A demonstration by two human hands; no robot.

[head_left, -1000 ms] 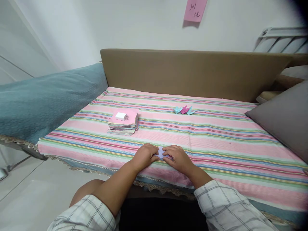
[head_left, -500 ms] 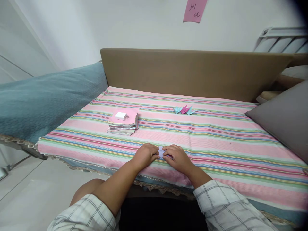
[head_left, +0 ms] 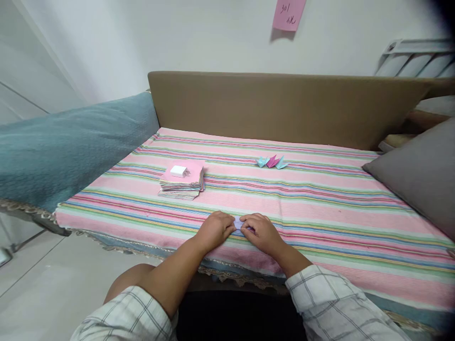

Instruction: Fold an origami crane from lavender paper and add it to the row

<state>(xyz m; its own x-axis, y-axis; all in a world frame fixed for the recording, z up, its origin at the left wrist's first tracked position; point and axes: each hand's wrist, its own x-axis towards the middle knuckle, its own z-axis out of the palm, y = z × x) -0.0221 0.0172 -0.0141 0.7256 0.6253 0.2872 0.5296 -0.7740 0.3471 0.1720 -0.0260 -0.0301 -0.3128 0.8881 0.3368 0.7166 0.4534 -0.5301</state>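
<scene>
A small piece of pale purple paper (head_left: 238, 223) lies low over the striped cloth, between my two hands. My left hand (head_left: 217, 228) has its fingers curled and closed on the paper's left side. On its right side, my right hand (head_left: 261, 231) grips it with bent fingers. Most of the paper is covered by the fingers, so its folded shape cannot be made out. Farther back, a row of folded paper cranes (head_left: 272, 162), two light blue and one magenta between them, rests on the cloth.
A stack of square paper sheets (head_left: 182, 182) stands on the left, with a white plug adapter (head_left: 178, 171) on top. The striped cloth (head_left: 320, 199) covers the seat. A grey cushion (head_left: 419, 175) leans at the right; a brown backrest (head_left: 266, 106) rises behind. A pink note (head_left: 288, 15) hangs on the wall.
Both hands stay almost in place on the purple paper, with only slight finger movement. The pink note's lower edge has lifted off the wall a little.
</scene>
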